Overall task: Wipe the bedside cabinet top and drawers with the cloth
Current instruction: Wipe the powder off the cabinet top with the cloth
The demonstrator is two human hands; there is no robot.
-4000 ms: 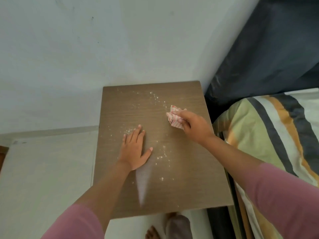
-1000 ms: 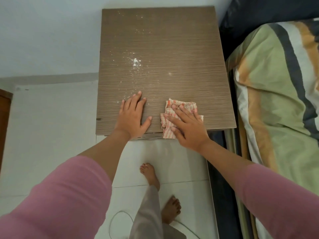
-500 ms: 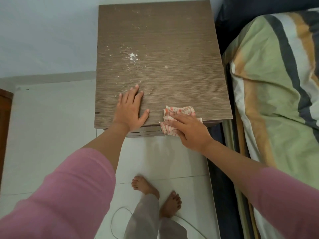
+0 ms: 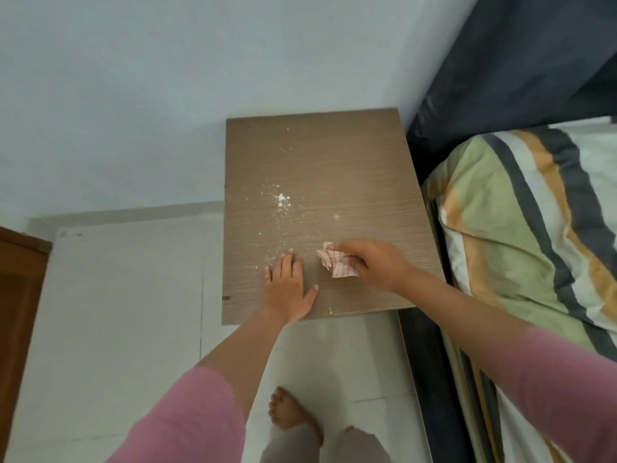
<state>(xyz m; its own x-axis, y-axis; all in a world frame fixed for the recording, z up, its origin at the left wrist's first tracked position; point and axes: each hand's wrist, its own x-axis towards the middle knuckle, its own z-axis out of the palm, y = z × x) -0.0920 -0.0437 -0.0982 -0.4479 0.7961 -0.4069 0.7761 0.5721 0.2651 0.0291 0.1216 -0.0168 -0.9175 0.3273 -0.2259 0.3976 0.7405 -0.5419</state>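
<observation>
The bedside cabinet top is a brown wood-grain board against a pale wall. White powder lies scattered across its middle and toward the back. My left hand rests flat on the near part of the top, fingers straight. My right hand grips a bunched red-and-white checked cloth on the top, just right of my left hand. The drawers are hidden below the board.
A bed with a striped green, orange and dark pillow and a dark headboard stands close on the right. White floor tiles lie to the left, a brown wooden edge at far left. My bare foot is below.
The cloth was spread under my right hand at the front edge; it is bunched in my fingers now and sits farther onto the top. The view has tilted up. My left hand stays flat.
</observation>
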